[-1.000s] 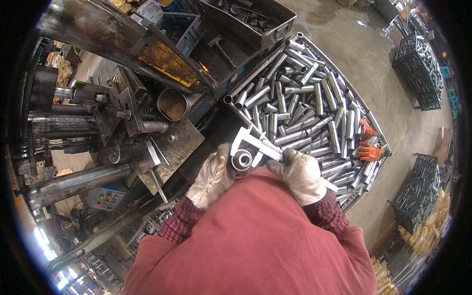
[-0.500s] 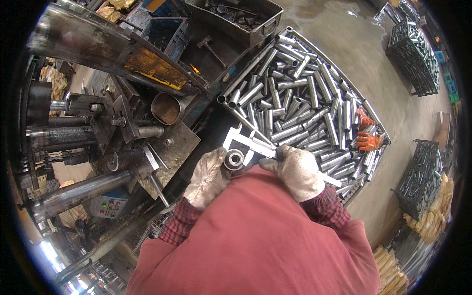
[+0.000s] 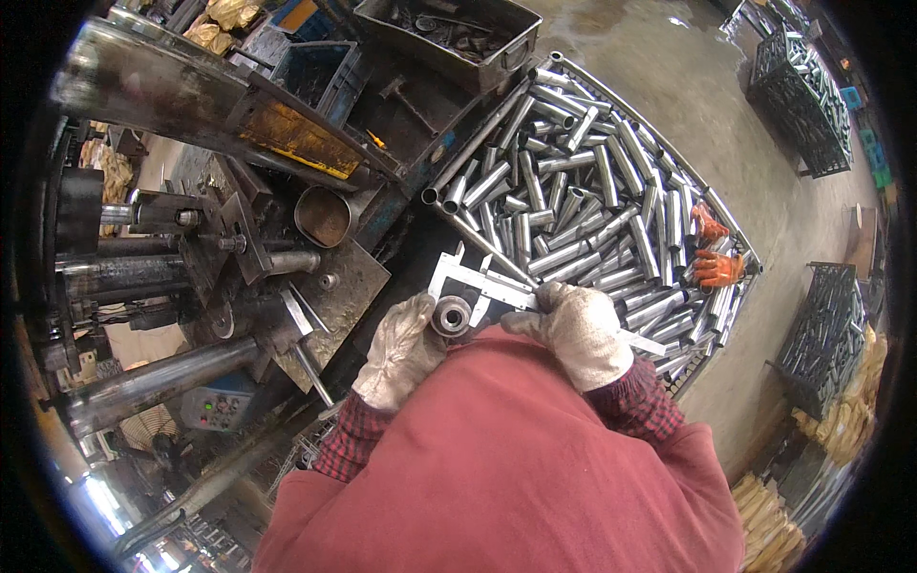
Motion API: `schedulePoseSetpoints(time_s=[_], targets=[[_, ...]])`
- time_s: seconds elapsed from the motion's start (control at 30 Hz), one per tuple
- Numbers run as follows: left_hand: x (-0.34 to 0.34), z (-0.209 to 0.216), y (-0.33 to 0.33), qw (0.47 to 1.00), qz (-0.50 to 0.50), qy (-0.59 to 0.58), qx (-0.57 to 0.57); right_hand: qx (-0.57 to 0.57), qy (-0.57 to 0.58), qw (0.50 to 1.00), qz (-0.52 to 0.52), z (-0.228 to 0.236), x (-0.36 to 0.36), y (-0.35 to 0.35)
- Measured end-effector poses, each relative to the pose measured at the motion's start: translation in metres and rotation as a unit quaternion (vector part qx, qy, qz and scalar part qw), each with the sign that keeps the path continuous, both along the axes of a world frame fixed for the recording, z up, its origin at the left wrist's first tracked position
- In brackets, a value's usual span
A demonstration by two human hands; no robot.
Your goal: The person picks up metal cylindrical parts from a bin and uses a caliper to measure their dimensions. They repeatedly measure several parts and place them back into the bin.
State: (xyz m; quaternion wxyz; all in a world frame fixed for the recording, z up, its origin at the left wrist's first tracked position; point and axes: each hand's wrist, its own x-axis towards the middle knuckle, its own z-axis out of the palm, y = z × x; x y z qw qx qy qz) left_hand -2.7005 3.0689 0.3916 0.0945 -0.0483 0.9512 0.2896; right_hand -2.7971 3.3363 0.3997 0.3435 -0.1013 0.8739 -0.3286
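Observation:
My left hand (image 3: 397,351), in a pale work glove, grips a round steel part with a central hole (image 3: 452,316), seen end-on in front of my body. My right hand (image 3: 585,334), gloved the same way, is closed around the slide and beam of a vernier caliper (image 3: 485,283). The caliper slants across from the right hand toward the left one, its jaws spread apart. Those jaws are near the upper rim of the round part; whether they touch it I cannot tell. The beam's far end pokes out beyond my right glove.
A large crate of cut steel tubes (image 3: 573,196) stands ahead, with orange gloves (image 3: 716,267) on its right side. At left is a machine with thick cylinders (image 3: 162,382), a metal cup (image 3: 325,216) and a hammer (image 3: 409,103). More tube crates (image 3: 820,334) stand at right.
The round part has tilted slightly and shifted a little left in my left hand. The caliper has moved slightly left with it; both grips stay the same.

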Motion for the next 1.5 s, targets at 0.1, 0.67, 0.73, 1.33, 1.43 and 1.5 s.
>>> schedulePoseSetpoints(time_s=[0.1,0.67,0.73,1.33,1.43,1.5], targets=[[0.001,0.003,0.002,1.000,0.003,0.013,0.006,-0.045,-0.025,0.998,-0.025,0.003,0.003,0.001],[0.007,0.004,0.003,0.999,-0.016,0.031,-0.039,-0.074,-0.015,0.997,-0.032,0.006,0.007,0.002],[0.006,0.005,0.004,0.998,-0.014,0.046,-0.038,-0.077,-0.008,0.996,-0.031,0.005,0.007,0.002],[0.009,-0.001,-0.007,0.996,-0.010,-0.085,-0.025,-0.072,-0.027,0.997,-0.025,0.009,0.003,-0.004],[0.009,0.000,-0.006,0.996,-0.009,-0.083,-0.026,-0.064,-0.023,0.997,-0.020,0.009,0.003,-0.004],[0.008,0.000,-0.005,0.999,-0.011,-0.040,-0.019,-0.064,-0.037,0.997,-0.027,0.009,0.003,-0.004]])
